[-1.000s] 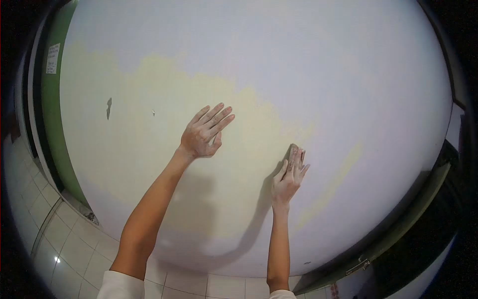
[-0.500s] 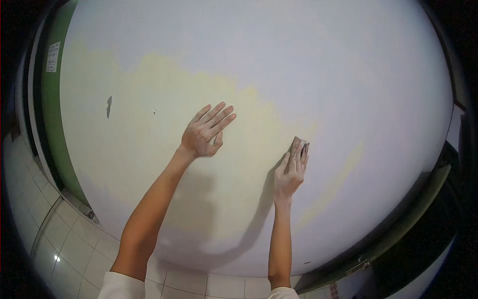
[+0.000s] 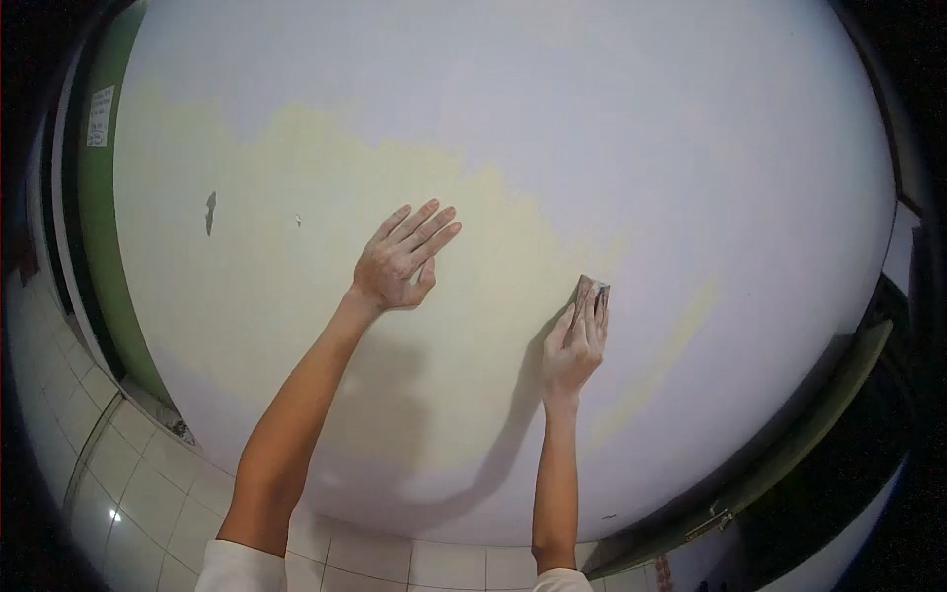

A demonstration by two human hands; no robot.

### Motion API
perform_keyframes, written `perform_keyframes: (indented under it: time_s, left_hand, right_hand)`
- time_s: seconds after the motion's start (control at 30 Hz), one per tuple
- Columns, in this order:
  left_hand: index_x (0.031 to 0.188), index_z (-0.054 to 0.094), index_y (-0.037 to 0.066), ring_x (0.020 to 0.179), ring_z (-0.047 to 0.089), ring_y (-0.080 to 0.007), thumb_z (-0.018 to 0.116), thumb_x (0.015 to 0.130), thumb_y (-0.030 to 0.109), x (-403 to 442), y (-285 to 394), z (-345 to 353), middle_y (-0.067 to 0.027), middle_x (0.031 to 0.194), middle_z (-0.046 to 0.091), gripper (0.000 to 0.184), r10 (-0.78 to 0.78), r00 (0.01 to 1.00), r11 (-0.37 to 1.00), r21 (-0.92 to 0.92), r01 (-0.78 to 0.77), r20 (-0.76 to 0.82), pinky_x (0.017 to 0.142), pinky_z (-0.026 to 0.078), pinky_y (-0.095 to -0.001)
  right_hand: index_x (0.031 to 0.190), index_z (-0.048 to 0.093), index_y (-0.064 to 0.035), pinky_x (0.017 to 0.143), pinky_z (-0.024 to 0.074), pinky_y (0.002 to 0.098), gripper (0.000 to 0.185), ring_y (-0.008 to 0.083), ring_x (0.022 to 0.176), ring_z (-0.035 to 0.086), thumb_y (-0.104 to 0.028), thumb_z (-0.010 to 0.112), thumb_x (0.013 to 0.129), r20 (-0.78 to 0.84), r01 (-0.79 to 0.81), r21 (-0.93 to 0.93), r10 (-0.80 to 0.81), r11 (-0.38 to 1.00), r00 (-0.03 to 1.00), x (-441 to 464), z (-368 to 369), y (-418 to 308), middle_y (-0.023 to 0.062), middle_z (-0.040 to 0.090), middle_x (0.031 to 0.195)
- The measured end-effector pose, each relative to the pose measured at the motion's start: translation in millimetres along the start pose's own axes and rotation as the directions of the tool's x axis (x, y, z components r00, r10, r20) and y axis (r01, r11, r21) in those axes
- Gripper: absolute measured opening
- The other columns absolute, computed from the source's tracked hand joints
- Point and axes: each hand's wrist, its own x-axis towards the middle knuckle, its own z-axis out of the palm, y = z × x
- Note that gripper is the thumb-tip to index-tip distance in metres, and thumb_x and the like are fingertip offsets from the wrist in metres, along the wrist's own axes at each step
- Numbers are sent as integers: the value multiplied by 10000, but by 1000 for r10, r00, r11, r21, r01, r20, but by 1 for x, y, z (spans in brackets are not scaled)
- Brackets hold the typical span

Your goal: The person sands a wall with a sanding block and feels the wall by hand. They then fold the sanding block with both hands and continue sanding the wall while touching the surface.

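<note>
A pale wall [image 3: 691, 148] fills the view, lilac with a large yellowish area on its left and middle. My left hand [image 3: 400, 259] lies flat on the yellowish part, fingers spread and dusted with pale powder. To its right, my right hand [image 3: 577, 340] presses a small flat brownish piece [image 3: 589, 282] against the wall where yellow meets lilac. Its fingers cover most of the piece, so I cannot tell exactly what it is. Both hands look dusty.
A green door frame [image 3: 97, 207] with a paper note [image 3: 100, 116] stands at the left. Two small damaged spots mark the wall, one a grey patch [image 3: 210, 213]. White floor tiles [image 3: 148, 498] run below. A greenish door [image 3: 789, 459] with a handle is at the lower right.
My right hand, with the piece in it, has shifted slightly and straightened since the earliest frame; more of the piece's top shows. My left hand stays at nearly the same place on the wall.
</note>
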Motion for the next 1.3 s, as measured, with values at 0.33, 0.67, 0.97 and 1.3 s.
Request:
perform_keyframes:
  time_s: [0.33,0.67,0.97,1.3]
  left_hand:
    - [1451,577,178,1445,457,-227,514,811,83,-1,-2,5,-8,1525,540,651,-6,1000,1000,8,6,-11,1217,338,-459]
    - [1444,587,176,1448,454,-224,504,801,85,-1,-1,4,-9,1512,554,654,3,1000,1000,6,-3,-25,1221,329,-455]
    - [1456,572,181,1454,446,-227,498,818,89,-2,0,4,-5,1518,547,649,-6,1000,1000,21,6,-10,1222,328,-459]
    - [1454,575,175,1455,449,-232,506,808,79,-2,-2,6,-14,1537,530,657,9,999,1000,6,-9,-33,1222,320,-454]
  right_hand:
    - [1359,621,27,1157,415,449,380,360,1392,507,-35,564,989,14,-12,-30,12,999,1000,7,3,3,146,620,1413]
    - [1322,651,26,1152,423,436,338,358,1389,511,-24,557,1001,-34,-10,-28,9,1000,999,34,4,6,146,622,1410]
    - [1312,636,71,1187,383,477,364,348,1393,508,-47,591,971,18,-8,-23,9,1000,1000,11,-1,7,158,623,1407]
    - [1273,664,71,1162,412,455,326,356,1388,513,-13,568,973,-2,-6,-27,6,1000,1000,11,-2,7,151,619,1411]
